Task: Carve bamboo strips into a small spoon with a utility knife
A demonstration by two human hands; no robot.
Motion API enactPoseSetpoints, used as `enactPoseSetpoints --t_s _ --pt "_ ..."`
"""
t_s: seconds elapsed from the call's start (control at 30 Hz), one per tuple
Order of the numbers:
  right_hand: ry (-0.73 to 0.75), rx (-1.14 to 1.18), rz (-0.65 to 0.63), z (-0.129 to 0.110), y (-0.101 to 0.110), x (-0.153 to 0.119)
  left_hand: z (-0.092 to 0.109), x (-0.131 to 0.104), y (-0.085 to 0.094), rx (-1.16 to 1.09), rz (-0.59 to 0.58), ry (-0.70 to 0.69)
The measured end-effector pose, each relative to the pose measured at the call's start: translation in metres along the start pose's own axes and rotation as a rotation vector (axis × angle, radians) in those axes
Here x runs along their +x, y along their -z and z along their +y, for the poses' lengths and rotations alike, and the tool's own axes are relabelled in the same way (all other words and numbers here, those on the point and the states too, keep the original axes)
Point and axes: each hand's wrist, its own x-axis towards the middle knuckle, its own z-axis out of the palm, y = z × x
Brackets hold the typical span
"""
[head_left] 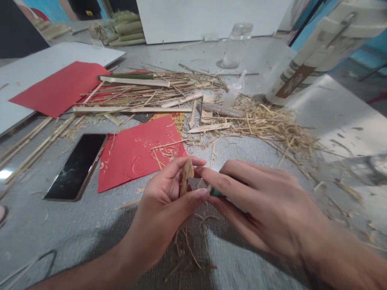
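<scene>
Grey textured surface (75,225), white panel (211,18) at the back, blue patch (54,10) upper left, bright glare (335,106) at right

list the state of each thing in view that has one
left hand, closed on a brown piece
right hand, closed on a green item
phone, flat, screen dark
front red paper, flat, shavings on it
straw, loose pile
small bottle, upright
jar, upright, see-through
white container, upright
</scene>
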Motion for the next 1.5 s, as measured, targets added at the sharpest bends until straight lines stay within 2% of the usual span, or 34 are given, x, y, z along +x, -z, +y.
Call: enactPoseSetpoints --t_s 0.73,0.93,1.27,1.5 --pt "-0.018 -0.003 -0.008 -0.0039 -0.004 -0.0001 0.0002 -0.0058 -0.0015 -0.029 0.025 0.058" --pt "-0.035 0.025 0.023 -0.005 -0.0037 0.0017 -0.0017 -0.0069 -0.0024 -0.05 -0.014 0.055" --pt "0.003 0.031 0.002 0.0012 0.0017 0.0031 0.0046 -0.0031 -0.0053 -0.028 0.057 0.076" --pt "0.012 0.033 0.002 0.0015 0.0016 0.0035 0.0026 -0.0027 -0.0037 -0.021 0.047 0.062"
